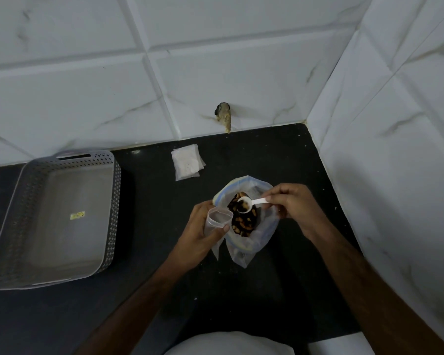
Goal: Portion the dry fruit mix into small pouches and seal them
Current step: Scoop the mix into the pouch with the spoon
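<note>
Portioning looks barely begun — the grey perforated basket (54, 216) at left holds no filled pouches that I can see, only a small yellow sticker on its floor.

Right hand (290, 206) pinches the handle of a small white plastic scoop (250, 201), bowl loaded with a few dark and tan pieces, held over the mouth of the big bag (249, 226). Left hand (203, 237) grips 1 small clear pouch (219, 219), thumb on the near lip, mouth held open in a rounded loop just left of the scoop. Nothing visible inside the pouch yet.

Dry fruit mix (244, 221) sits in the large bag at centre of the black counter (280, 290) — a lumpy mound, brown and amber.

Left to do, as I judge it: tip this scoop in, seal, repeat. A stack of flat, translucent spare pouches (187, 162) lies at the far side near the tiled wall.

Big bag is thin, crinkled film with a bluish zip band; the basket is rigid plastic with rounded corners.
</note>
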A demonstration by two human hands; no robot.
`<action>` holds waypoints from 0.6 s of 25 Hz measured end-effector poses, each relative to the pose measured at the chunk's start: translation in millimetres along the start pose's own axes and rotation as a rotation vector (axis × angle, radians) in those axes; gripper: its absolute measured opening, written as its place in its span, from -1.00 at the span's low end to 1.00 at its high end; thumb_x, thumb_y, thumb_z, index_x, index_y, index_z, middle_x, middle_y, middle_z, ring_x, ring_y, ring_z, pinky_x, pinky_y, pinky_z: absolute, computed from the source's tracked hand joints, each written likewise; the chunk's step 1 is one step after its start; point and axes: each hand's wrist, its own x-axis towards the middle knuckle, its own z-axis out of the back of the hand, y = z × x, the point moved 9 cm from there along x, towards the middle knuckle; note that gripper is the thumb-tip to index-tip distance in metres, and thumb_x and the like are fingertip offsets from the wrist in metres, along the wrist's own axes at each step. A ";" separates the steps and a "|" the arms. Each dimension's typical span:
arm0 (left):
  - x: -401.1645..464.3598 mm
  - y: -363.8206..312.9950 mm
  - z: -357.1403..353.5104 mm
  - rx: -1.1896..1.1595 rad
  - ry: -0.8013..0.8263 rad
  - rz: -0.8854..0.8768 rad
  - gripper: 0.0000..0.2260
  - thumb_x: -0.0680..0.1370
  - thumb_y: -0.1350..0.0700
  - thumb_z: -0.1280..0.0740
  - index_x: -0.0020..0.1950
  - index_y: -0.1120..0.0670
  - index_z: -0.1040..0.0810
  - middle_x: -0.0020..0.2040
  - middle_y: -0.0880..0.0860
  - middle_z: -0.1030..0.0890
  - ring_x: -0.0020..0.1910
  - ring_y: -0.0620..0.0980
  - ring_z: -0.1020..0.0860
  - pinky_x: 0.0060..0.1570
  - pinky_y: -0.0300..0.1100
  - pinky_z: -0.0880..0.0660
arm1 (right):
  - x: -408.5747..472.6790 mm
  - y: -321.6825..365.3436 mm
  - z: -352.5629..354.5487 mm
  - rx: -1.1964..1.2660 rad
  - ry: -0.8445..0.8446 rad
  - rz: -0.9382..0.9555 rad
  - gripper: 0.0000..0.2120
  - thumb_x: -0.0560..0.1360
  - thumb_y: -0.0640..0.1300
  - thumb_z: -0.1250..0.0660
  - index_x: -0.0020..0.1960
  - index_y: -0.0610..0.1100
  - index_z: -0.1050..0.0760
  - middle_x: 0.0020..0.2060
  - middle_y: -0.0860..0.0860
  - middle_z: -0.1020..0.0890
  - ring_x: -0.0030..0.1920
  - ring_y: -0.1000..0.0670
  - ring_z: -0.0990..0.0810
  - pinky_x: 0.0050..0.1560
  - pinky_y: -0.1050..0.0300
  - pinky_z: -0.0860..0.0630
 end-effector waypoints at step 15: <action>-4.5 -2.4 12.6 0.094 -0.056 -0.065 -0.68 0.60 0.07 -0.39 0.24 -0.27 -0.41 0.44 -0.19 -0.29 0.49 -0.20 -0.29 0.36 -0.19 -0.40 | -68.9 74.2 -58.0 -0.466 0.029 0.543 -0.89 0.58 -0.20 -0.39 0.04 -0.04 -0.66 -0.16 0.04 -0.68 -0.11 0.10 -0.67 -0.05 0.10 -0.63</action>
